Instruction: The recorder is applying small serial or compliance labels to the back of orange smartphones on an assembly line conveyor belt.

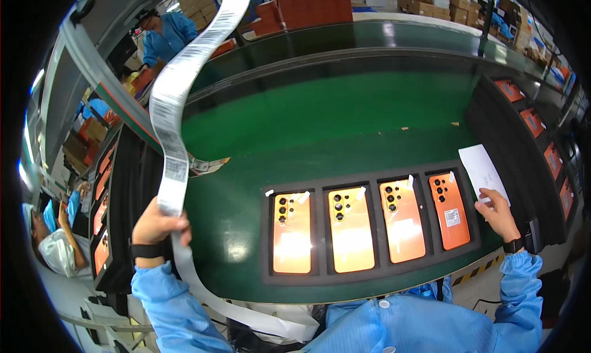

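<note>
1. Blue smock cloth (394, 325) is filling the bottom of the frame nearest the camera, your sleeves reaching up on either side.

2. Your left hand (159, 224) is grasping the printed label strip (169, 107) left of centre, thumb pressing over it. Your right hand (497, 216) is resting at the lower end of a white paper sheet (481, 168) toward the right of the frame; whether your fingertips are pinching it, I cannot tell.

3. You could be creasing or tearing the strip if you are pulling hard, because it is bending in loose waves from the top of the frame. Its tail is drooping past the edge of the green bench (221, 205) at lower centre, so it could be snagging or twisting there.

4. Your sheet is lying close beside the foam tray stack (520, 174) at right, so a careless sweep could be crumpling it.

5. Your strip is looking white and slightly glossy, dark barcode-like print covering its upper stretch while the lower stretch is appearing plain. Four orange smartphones (351, 242) are lying back-up in a black foam tray (322, 236) at lower centre, glare washing over three; the rightmost is carrying a white printed label (452, 217).
</note>
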Motion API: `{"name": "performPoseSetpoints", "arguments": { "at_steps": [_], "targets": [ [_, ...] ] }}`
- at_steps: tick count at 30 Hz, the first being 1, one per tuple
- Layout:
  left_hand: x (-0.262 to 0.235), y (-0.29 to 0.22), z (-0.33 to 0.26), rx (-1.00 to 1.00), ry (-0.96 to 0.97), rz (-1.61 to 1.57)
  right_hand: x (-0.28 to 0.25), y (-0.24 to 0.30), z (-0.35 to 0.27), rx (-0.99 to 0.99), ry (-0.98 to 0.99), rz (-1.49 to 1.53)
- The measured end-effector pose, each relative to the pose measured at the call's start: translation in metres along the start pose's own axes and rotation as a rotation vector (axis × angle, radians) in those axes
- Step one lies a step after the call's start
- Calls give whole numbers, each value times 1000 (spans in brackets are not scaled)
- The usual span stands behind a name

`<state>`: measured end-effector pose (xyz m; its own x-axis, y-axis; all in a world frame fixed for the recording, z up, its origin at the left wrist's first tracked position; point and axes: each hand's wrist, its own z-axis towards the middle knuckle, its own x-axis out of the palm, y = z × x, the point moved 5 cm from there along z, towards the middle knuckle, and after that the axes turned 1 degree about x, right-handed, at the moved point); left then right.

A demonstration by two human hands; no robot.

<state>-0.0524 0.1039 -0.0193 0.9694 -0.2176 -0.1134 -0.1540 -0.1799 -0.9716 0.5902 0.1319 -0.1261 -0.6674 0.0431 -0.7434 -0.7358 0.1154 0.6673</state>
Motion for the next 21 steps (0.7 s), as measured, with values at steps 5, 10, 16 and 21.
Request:
{"name": "performPoseSetpoints", "arguments": {
  "at_steps": [5,10,16,21],
  "targets": [
    [2,-8,5,-183,-110,187,21,-2,-10,-122,25,-144],
    [-8,57,-16,70,-424,824,30,-17,-7,193,357,615],
    [130,-4,-69,594,-1066,1271,57,5,-44,225,304,954],
    [175,43,-47,-218,-10,540,34,28,-54,220,355,1352]
  ]
}}
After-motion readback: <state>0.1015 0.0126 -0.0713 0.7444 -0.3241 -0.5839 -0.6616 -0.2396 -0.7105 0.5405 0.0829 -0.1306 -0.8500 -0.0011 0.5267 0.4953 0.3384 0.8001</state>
